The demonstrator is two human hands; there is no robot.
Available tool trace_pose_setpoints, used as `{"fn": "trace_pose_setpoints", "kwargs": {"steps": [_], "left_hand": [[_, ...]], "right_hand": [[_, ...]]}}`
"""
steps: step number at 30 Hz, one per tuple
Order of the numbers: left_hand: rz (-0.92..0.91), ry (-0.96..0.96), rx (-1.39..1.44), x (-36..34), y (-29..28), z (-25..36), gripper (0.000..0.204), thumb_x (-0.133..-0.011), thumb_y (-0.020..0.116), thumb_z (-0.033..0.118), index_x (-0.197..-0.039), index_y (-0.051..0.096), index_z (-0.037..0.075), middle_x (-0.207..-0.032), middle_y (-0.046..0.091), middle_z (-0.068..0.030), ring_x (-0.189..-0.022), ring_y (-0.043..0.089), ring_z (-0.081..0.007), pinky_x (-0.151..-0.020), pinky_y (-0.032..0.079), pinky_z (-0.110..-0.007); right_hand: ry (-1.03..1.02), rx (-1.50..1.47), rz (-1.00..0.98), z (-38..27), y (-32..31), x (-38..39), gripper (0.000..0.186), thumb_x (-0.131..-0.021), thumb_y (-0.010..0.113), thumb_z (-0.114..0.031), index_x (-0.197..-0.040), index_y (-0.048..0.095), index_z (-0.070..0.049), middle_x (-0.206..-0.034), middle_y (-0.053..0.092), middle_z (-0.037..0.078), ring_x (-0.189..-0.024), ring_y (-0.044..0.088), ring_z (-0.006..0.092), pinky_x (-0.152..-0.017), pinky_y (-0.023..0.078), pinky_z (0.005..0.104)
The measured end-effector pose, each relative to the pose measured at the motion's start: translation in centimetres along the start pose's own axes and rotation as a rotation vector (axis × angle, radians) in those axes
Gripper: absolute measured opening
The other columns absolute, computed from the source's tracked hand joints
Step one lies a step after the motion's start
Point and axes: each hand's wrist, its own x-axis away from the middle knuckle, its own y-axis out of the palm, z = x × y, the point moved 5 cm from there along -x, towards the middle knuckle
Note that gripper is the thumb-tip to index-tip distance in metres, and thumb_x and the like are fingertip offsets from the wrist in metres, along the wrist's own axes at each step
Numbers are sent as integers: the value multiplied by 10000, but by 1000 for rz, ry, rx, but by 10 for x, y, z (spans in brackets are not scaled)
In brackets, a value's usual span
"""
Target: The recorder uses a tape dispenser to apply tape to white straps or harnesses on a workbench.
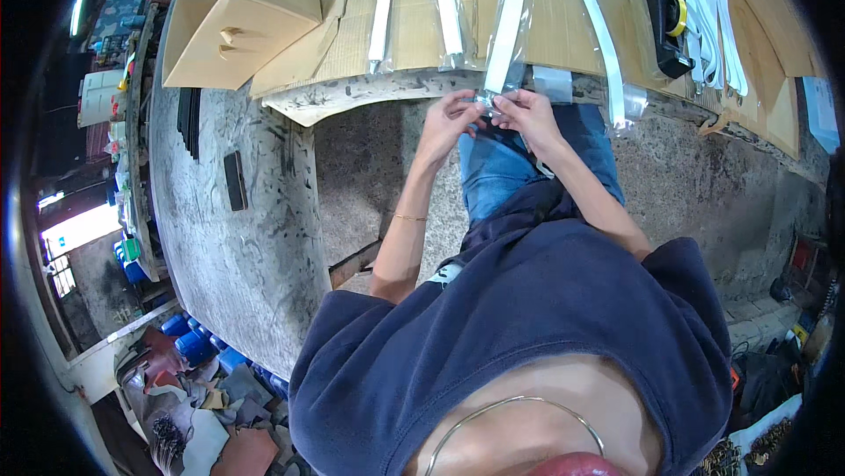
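1. White strap (pixel 510 32): clear sleeve (pixel 527 11), stretching ahead of both hands across the surface (pixel 405 84).
2. Left hand (pixel 447 128), right hand (pixel 534 122): fingertips nearly closed, pinching its near end, seemingly for steadiness.
3. Other straps (pixel 381 10): either side ahead, spaced, perhaps against tangling.

The strap (pixel 510 23) is white, cardboard (pixel 409 36) brown, shirt (pixel 519 300) navy, table (pixel 233 256) dark-smudged grey.

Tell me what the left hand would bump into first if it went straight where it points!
Probably the shiny end piece of the nearest white strap; the left hand seems to touch it, though depth is unclear.
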Motion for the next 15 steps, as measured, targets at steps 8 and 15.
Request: {"fn": "trace_pose_setpoints", "kwargs": {"steps": [8, 15], "left_hand": [[136, 964, -983, -29, 44, 72, 160, -777, 654, 101, -917, 664, 23, -953, 672, -81, -879, 622, -240, -740, 487, -366], [-104, 966, -1100, -71, 53, 51, 193, -798, 624, 164, -957, 694, 81, -1095, 653, -33, -1054, 566, -221, -820, 455, -387]], "right_hand": [[-2, 181, 81, -5, -16, -4, 229, -864, 665, -229, -879, 641, -1, -739, 645, 57, -592, 598, 104, -540, 464, 214], [-90, 512, 47, -32, -27, 11, 303, -874, 638, -258, -890, 649, 44, -759, 672, 88, -654, 626, 117, -598, 489, 242]]}}
